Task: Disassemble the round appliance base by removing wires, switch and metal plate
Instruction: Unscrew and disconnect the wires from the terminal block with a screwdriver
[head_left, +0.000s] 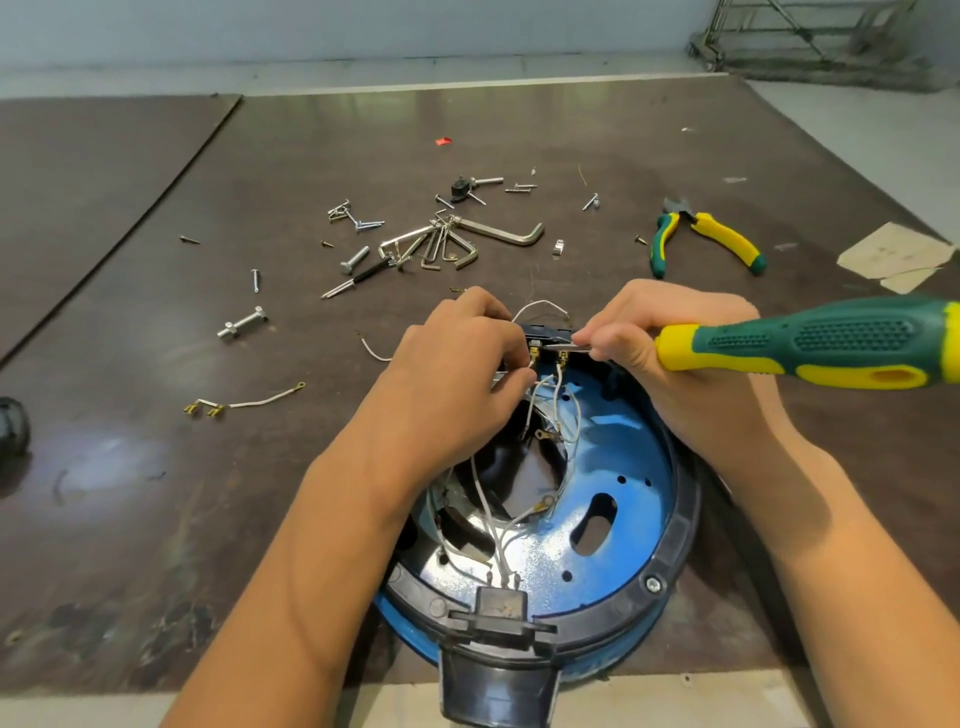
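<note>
Table (571, 130): dark brown board in front of me, with a seam along its left part.
Pliers (706, 236): green and yellow handles, far right, nose pointing away from me.
Hex keys (441, 244): a bunch at mid-table, with 1 large key (501, 231) just beside it.
Screws (358, 223): loose, scattered around the keys.
Bolts: 1 thick bolt (355, 260) near the keys, a 2nd bolt (241, 322) further to my left.
Black part (461, 188): small, with a metal shaft, perhaps a spindle.
Red scrap (442, 141): far side.
Cardboard pieces (893, 252): at the right edge.
Screwdriver (831, 343): green and yellow handle, running off to my right.
</note>
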